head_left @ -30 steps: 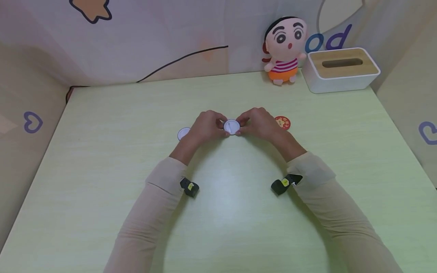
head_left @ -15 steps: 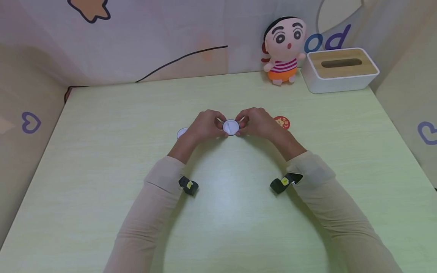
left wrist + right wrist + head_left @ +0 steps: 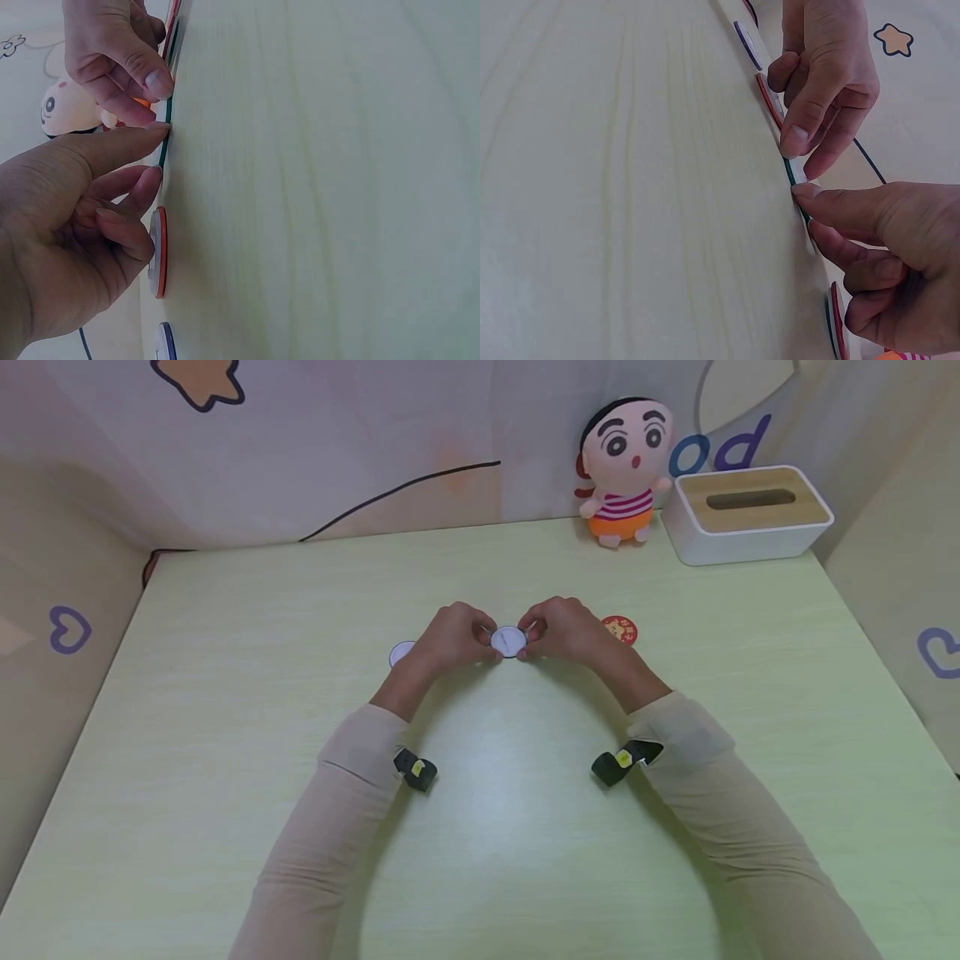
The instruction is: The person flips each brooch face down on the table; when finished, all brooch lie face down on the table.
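Near the middle of the table, a round white disc [image 3: 508,642] with a thin dark green edge [image 3: 792,172] lies between the two hands. My left hand [image 3: 455,637] pinches its left side between thumb and fingertips. On the opposite side, the thumb and fingers of my right hand [image 3: 564,630] pinch it too. A second white disc [image 3: 400,652] shows partly past the left wrist. In the left wrist view, a red-edged disc [image 3: 160,253] and a blue-edged disc [image 3: 166,342] sit beside the left hand. A red printed disc [image 3: 620,628] lies partly hidden behind the right hand.
A plush doll [image 3: 619,472] sits at the back edge of the pale green table [image 3: 495,860]. To its right stands a white tissue box [image 3: 750,514] with a wooden top. A printed cloth backdrop [image 3: 360,435] encloses the table's back and sides.
The white disc between the hands has come down very slightly and looks a little flatter. Both hands keep their pinch on it in nearly the same place.
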The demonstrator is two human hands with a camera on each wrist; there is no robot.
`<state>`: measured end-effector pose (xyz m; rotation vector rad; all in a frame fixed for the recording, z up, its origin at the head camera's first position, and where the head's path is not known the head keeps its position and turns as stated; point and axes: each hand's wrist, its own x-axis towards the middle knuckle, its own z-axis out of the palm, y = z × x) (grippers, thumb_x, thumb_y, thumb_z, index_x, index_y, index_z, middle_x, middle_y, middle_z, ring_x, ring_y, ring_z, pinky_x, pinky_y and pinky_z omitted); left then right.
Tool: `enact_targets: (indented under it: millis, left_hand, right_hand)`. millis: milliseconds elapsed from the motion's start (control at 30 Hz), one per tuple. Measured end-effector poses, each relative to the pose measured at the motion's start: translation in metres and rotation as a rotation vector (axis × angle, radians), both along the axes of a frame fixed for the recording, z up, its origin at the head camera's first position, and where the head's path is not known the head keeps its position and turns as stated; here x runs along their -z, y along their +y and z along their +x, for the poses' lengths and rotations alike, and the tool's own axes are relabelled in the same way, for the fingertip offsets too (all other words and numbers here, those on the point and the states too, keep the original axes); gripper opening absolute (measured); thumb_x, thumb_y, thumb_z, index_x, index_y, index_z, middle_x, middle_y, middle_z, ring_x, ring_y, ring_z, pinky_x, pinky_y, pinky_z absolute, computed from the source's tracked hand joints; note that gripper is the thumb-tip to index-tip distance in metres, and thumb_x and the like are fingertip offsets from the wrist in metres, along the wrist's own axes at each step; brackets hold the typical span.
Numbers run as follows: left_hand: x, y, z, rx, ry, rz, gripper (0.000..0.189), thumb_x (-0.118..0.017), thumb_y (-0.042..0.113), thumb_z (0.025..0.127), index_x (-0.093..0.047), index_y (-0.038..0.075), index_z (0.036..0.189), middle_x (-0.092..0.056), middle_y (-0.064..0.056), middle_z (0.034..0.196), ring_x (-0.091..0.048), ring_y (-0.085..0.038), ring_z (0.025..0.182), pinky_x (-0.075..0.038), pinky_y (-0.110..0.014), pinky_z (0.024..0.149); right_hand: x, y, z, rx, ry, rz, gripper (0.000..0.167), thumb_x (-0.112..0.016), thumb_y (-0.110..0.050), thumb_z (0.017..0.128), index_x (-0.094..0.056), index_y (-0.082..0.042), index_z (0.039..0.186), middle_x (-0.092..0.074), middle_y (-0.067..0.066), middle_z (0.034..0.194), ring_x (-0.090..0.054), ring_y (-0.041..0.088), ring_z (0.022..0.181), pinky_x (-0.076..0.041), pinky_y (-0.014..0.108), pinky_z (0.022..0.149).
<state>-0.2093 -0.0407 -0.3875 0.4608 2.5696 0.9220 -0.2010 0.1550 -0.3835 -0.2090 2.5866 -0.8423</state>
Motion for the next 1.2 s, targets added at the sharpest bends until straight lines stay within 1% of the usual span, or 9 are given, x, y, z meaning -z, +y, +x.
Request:
enact_targets:
  millis: [167, 367, 567, 667, 833, 900, 1067, 1200]
  left_hand:
    - [-0.0002, 0.0006, 0.0012, -0.011, -0.009, 0.009, 0.040, -0.082, 0.013, 0.085, -0.072, 0.001, 0.121, -0.075, -0.014, 0.099, -0.059, -0.020, 0.089, -0.043, -0.024, 0.076]
    - [-0.0014, 0.0005, 0.0028, -0.015, -0.014, 0.009, 0.040, -0.081, 0.012, 0.086, -0.071, 0.001, 0.122, -0.076, -0.016, 0.101, -0.061, -0.021, 0.090, -0.046, -0.027, 0.081]
    - [0.0007, -0.0003, 0.0030, -0.022, -0.015, 0.010, 0.041, -0.081, 0.013, 0.086, -0.070, 0.001, 0.124, -0.076, -0.015, 0.103, -0.062, -0.021, 0.091, -0.047, -0.027, 0.082]
    - [0.0019, -0.0001, 0.0039, -0.026, 0.006, 0.017, 0.041, -0.080, 0.012, 0.087, -0.070, 0.000, 0.124, -0.076, -0.015, 0.103, -0.061, -0.021, 0.091, -0.047, -0.026, 0.081]
    - [0.0026, 0.0015, 0.0056, -0.006, 0.051, 0.023, 0.036, -0.079, 0.010, 0.087, -0.072, -0.001, 0.120, -0.074, -0.016, 0.100, -0.058, -0.021, 0.090, -0.046, -0.026, 0.079]
    - [0.0026, 0.0019, 0.0063, -0.003, 0.053, 0.018, 0.037, -0.079, 0.010, 0.087, -0.071, -0.001, 0.121, -0.075, -0.016, 0.101, -0.060, -0.022, 0.091, -0.048, -0.028, 0.080]
    - [0.0028, 0.0011, 0.0079, -0.022, 0.034, 0.010, 0.045, -0.079, 0.011, 0.087, -0.067, 0.000, 0.129, -0.076, -0.016, 0.108, -0.066, -0.024, 0.096, -0.053, -0.032, 0.088]
    - [0.0028, 0.0001, 0.0100, -0.034, 0.030, 0.016, 0.047, -0.078, 0.012, 0.088, -0.066, 0.001, 0.131, -0.075, -0.016, 0.109, -0.066, -0.024, 0.096, -0.053, -0.033, 0.088]
  right_hand:
    - [-0.0017, 0.0002, 0.0006, 0.003, -0.005, 0.000, 0.044, -0.081, -0.017, 0.087, -0.068, -0.005, 0.128, -0.073, 0.014, 0.105, -0.059, 0.025, 0.095, -0.048, 0.029, 0.083]
    - [-0.0020, -0.0009, 0.0006, 0.002, -0.011, -0.002, 0.043, -0.080, -0.017, 0.088, -0.068, -0.005, 0.128, -0.073, 0.014, 0.106, -0.059, 0.025, 0.096, -0.049, 0.029, 0.084]
    - [-0.0017, -0.0013, 0.0013, -0.006, -0.002, 0.003, 0.045, -0.081, -0.017, 0.088, -0.068, -0.005, 0.129, -0.073, 0.015, 0.106, -0.060, 0.026, 0.097, -0.050, 0.032, 0.087]
    - [-0.0023, -0.0011, 0.0023, -0.012, 0.015, 0.017, 0.046, -0.081, -0.017, 0.087, -0.068, -0.004, 0.129, -0.074, 0.014, 0.107, -0.060, 0.026, 0.099, -0.050, 0.036, 0.091]
    - [-0.0030, -0.0012, 0.0039, -0.013, 0.031, 0.040, 0.047, -0.082, -0.019, 0.087, -0.068, -0.005, 0.129, -0.074, 0.014, 0.108, -0.059, 0.027, 0.102, -0.050, 0.038, 0.095]
    - [-0.0028, -0.0013, 0.0043, -0.013, 0.028, 0.046, 0.048, -0.082, -0.020, 0.087, -0.068, -0.005, 0.130, -0.074, 0.013, 0.108, -0.059, 0.027, 0.102, -0.049, 0.038, 0.094]
    - [-0.0028, -0.0018, 0.0057, -0.031, 0.031, 0.071, 0.051, -0.081, -0.022, 0.088, -0.065, -0.007, 0.135, -0.074, 0.012, 0.106, -0.060, 0.026, 0.098, -0.047, 0.035, 0.087]
    - [-0.0018, -0.0019, 0.0068, -0.043, 0.039, 0.091, 0.050, -0.079, -0.023, 0.089, -0.065, -0.008, 0.135, -0.074, 0.011, 0.103, -0.059, 0.025, 0.092, -0.044, 0.032, 0.079]
